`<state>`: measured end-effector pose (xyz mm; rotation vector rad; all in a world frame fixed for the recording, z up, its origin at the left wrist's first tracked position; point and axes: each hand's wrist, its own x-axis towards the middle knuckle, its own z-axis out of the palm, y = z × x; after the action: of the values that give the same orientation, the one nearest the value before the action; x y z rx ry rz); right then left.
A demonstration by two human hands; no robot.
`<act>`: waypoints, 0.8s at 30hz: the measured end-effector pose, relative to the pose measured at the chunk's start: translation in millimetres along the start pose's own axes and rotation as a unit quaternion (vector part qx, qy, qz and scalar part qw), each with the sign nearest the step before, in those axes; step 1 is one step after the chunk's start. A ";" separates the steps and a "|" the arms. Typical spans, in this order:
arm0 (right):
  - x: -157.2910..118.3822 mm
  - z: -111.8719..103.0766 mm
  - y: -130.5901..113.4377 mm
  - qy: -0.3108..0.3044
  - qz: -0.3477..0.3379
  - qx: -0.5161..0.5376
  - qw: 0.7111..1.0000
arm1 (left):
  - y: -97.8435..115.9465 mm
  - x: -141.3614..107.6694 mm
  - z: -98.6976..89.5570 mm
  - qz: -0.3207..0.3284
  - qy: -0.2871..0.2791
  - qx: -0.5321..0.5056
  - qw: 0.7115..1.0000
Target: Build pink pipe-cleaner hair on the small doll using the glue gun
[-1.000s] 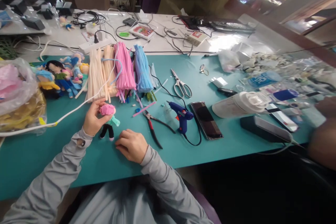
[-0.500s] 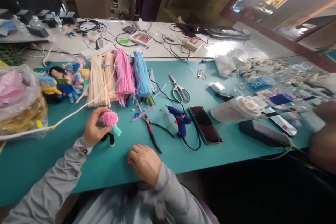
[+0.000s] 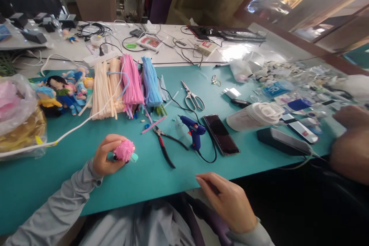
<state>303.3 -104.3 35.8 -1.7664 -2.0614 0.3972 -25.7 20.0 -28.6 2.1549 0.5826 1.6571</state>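
Observation:
Between the thumb and fingers of my left hand [image 3: 108, 156] is a small doll [image 3: 124, 150] with fuzzy pink hair, seen mostly from above; a bit of mint green shows at its right side. My right hand [image 3: 227, 202] hovers past the front edge of the teal mat, fingers bent and close together; whether anything is between them cannot be made out. Red-and-black pliers [image 3: 163, 146] lie open to the right of the doll. Beyond them are a blue glue gun [image 3: 194, 130], a dark phone [image 3: 221, 134] and scissors [image 3: 192, 98].
Bundles of peach [image 3: 104, 88], pink [image 3: 132, 80] and blue [image 3: 152, 82] stems lie at the back, beside finished dolls [image 3: 67, 88] and a plastic bag [image 3: 17, 111]. At right are a white cup [image 3: 253, 116], a dark case [image 3: 284, 142] and another person's arm [image 3: 350, 150].
My left hand has come nearer with the doll and tipped it, so its legs no longer show. My right hand has moved right, off the mat's edge, and its fingers have straightened somewhat.

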 end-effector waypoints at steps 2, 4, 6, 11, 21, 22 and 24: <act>22.9 9.0 -21.3 0.048 -0.052 0.028 0.997 | 0.7 -0.6 0.5 0.023 -0.002 0.007 1.000; 47.6 22.1 -42.5 0.097 -0.105 0.100 0.985 | 1.2 -0.9 0.6 0.039 -0.005 0.013 0.999; 70.9 37.2 -60.6 0.110 -0.147 0.204 0.962 | 1.6 -0.6 0.4 0.048 -0.006 0.017 0.999; 113.6 74.4 -86.9 -0.016 -0.214 0.331 0.919 | 3.3 2.1 -1.5 0.049 0.001 0.036 0.998; 132.8 106.1 -95.1 -0.031 -0.151 0.468 0.870 | -1.3 -2.8 -2.6 -0.001 -0.008 0.051 0.999; 131.7 106.7 -94.6 -0.014 -0.150 0.469 0.870 | -2.7 -5.4 -2.9 -0.025 -0.011 0.033 0.999; 129.5 107.3 -93.5 0.013 -0.158 0.463 0.872 | -4.5 -10.2 -3.2 -0.092 -0.011 -0.014 0.996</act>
<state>154.9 12.5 -1.4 -0.8335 -1.6315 1.0303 -31.6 18.6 -38.4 2.0295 0.7233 1.5333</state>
